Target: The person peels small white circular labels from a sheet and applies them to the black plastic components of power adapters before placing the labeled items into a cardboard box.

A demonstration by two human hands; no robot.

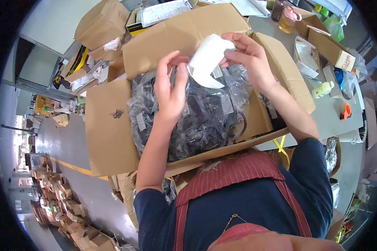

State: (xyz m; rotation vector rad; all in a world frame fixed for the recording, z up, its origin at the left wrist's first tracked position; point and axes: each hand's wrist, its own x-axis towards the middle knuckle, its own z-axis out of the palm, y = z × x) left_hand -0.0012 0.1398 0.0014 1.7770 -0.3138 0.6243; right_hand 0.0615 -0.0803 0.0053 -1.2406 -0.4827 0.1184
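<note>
A curled piece of white paper, like a loose roll (pixel 209 58), is held up over an open cardboard box (pixel 109 125). My right hand (pixel 249 58) pinches its upper right end between thumb and fingers. Beside its left edge is my left hand (pixel 170 85), thumb and fingers apart and slightly bent; whether the fingertips touch the paper I cannot tell. Below both hands, black items in clear plastic bags (pixel 197 121) fill much of the box. Their kind is hidden by the wrapping. Small white labels show on some bags.
The box flaps are folded outward. On the grey table at right are a light green bottle (pixel 323 89), an orange tape-like ring (pixel 345 112), a small white box (pixel 306 56) and a jar (pixel 287 23). Papers (pixel 165 12) lie behind; stacked cartons (pixel 67 209) line the floor at left.
</note>
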